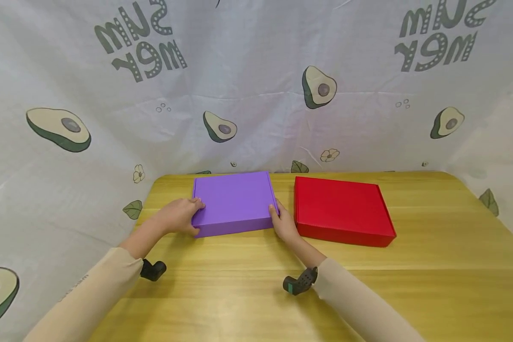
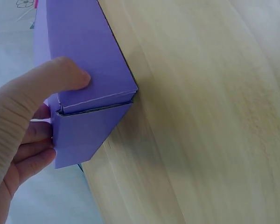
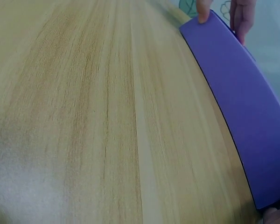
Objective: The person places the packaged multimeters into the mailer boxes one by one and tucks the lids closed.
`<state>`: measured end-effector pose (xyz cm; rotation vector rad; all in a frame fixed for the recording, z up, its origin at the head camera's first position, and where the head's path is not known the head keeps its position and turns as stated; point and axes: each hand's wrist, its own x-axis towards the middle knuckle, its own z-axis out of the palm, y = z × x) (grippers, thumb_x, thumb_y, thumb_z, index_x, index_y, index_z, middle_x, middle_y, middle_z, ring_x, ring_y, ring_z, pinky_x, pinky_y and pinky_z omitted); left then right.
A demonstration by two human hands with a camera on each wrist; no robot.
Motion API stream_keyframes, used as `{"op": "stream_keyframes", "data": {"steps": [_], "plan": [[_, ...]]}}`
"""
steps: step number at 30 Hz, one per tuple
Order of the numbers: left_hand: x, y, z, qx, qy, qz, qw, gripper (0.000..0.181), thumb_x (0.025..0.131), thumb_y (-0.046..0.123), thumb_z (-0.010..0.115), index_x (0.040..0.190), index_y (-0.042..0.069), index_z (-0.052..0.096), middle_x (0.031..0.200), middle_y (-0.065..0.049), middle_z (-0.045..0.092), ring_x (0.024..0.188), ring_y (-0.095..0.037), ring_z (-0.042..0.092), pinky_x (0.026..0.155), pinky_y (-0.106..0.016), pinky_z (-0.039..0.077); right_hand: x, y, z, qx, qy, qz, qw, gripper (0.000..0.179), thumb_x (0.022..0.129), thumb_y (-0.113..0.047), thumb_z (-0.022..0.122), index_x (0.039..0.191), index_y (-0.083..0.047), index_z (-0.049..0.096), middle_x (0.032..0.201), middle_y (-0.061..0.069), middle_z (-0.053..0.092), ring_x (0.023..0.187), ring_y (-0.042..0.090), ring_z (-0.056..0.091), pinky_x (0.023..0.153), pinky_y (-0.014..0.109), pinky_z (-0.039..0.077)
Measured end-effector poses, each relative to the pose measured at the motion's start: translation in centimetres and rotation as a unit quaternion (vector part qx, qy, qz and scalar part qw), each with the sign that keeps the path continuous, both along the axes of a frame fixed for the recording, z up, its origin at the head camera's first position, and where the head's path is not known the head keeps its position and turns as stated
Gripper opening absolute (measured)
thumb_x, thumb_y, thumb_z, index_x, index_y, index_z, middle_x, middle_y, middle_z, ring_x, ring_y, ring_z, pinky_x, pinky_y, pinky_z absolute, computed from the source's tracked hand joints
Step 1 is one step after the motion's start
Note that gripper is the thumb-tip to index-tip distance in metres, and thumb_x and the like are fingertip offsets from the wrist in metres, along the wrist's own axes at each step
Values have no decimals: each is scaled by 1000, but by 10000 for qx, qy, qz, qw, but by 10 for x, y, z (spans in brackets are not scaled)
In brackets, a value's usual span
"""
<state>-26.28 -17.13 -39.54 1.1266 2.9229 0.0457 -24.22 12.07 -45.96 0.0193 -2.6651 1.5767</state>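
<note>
A closed, flat purple cardboard box (image 1: 235, 199) lies on the wooden table between my hands. My left hand (image 1: 179, 216) grips its front left corner. In the left wrist view the thumb (image 2: 74, 79) presses on the long front wall, and the fingers (image 2: 35, 151) curl behind the corner beside the short wall. My right hand (image 1: 284, 225) holds the front right corner, thumb on the lid's edge and fingers along the right side. Only a bit of that hand (image 3: 276, 217) shows at the bottom of the right wrist view.
A closed red cardboard box (image 1: 342, 209) of similar size lies just right of the purple one, close to my right hand. Behind the wooden table (image 1: 222, 285) hangs a white curtain (image 1: 256, 118) with avocado prints, which also runs along the left side.
</note>
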Motion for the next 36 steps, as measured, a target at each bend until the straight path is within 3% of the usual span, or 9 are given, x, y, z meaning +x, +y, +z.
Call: {"op": "stream_keyframes", "data": {"steps": [7, 23, 28, 33, 36], "plan": [[1, 1, -1, -41, 218, -115, 9997, 52, 62, 29, 79, 98, 0, 57, 83, -6, 54, 68, -17, 53, 65, -34, 48, -2, 0, 1, 27, -150, -30, 9999, 53, 99, -26, 41, 144, -1, 28, 143, 20, 37, 131, 35, 35, 106, 48, 30], [2, 0, -5, -213, 441, -154, 9987, 57, 62, 29, 80, 104, 0, 55, 102, -15, 60, 73, -23, 59, 71, -40, 51, -1, 3, -1, -59, -192, 9, 9998, 54, 99, -30, 40, 144, -2, 28, 144, 20, 34, 132, 34, 33, 107, 47, 29], [4, -3, -9, -135, 546, -185, 9982, 64, 64, 29, 79, 112, -4, 54, 116, -25, 59, 91, -34, 63, 79, -45, 51, -3, 5, -3, -67, -141, 35, 9999, 54, 99, -31, 41, 144, -3, 29, 144, 19, 35, 132, 34, 33, 107, 46, 29], [7, -8, -16, -88, 681, -259, 9973, 76, 66, 31, 81, 122, -10, 50, 124, -31, 52, 111, -40, 54, 87, -47, 48, -3, 5, -2, -64, -185, 112, 9997, 54, 99, -31, 41, 144, -4, 29, 144, 18, 35, 133, 32, 33, 108, 45, 27], [9, -9, -19, -16, 786, -299, 9965, 76, 66, 30, 81, 123, -11, 50, 124, -31, 52, 113, -40, 53, 87, -46, 48, -2, 5, -1, -27, -223, 196, 9996, 55, 99, -31, 41, 145, -4, 28, 144, 19, 36, 132, 33, 33, 108, 45, 28]]}}
